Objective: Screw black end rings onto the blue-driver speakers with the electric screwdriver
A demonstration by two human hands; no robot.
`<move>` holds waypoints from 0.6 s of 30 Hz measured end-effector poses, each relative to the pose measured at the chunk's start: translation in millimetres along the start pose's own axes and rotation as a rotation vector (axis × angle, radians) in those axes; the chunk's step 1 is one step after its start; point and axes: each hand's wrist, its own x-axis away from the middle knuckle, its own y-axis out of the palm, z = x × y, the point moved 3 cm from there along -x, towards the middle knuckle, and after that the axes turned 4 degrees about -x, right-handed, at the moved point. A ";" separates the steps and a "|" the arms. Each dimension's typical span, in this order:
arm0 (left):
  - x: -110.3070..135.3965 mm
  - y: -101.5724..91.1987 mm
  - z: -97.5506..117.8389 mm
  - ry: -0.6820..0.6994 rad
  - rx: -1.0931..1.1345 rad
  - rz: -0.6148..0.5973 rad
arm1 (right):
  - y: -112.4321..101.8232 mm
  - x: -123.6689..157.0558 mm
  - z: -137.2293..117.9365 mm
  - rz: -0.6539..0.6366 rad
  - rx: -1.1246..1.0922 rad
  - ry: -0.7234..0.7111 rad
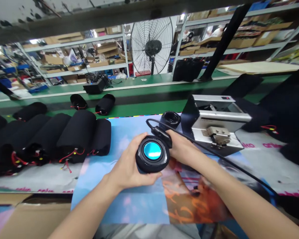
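My left hand [133, 164] is wrapped around the side of a black round speaker [152, 155], its shiny blue centre turned up towards me. Along the speaker's upper right edge lies a black corded tool [161, 135], with my right hand [180, 146] closed on it. What kind of tool it is, I cannot make out. Its black cable [224, 157] loops up and runs off to the lower right. Just beyond my hands stands a black hollow round part [170, 119]. Some of my right fingers are hidden behind the speaker and the tool.
Black fabric-covered cylinders [77, 132] with red wires lie in a row at left. A silver-and-black machine [216, 124] stands close by on the right, with more dark cylinders past it. A printed poster sheet [129, 205] covers the bench before me. A large fan [151, 46] stands behind.
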 end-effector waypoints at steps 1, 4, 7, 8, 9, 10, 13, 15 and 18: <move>0.1 -1.0 1.6 -0.038 -0.005 -0.017 | -7.7 3.0 -3.0 0.024 0.000 0.038; -2.5 -4.7 7.1 -0.103 0.003 -0.065 | -40.3 21.9 -23.0 0.131 -0.048 0.113; -7.4 -7.6 10.6 -0.117 0.048 -0.099 | -66.8 46.2 -56.7 0.317 -0.104 -0.010; -8.7 -7.8 11.0 -0.126 0.073 -0.110 | -67.1 51.8 -68.2 0.291 -0.099 -0.064; -9.4 -7.6 11.3 -0.136 0.101 -0.118 | -63.5 55.6 -79.0 0.246 -0.079 -0.118; -9.6 -7.0 11.7 -0.146 0.130 -0.121 | -56.7 57.3 -88.1 0.177 -0.041 -0.151; -7.3 -3.1 13.2 -0.194 0.209 -0.103 | -35.7 53.3 -102.5 0.045 0.127 -0.156; -5.0 -0.5 14.7 -0.235 0.249 -0.060 | -33.0 47.2 -101.3 0.030 0.146 -0.134; -3.4 2.1 17.0 -0.292 0.294 -0.019 | -47.0 39.0 -87.1 0.037 -0.032 -0.129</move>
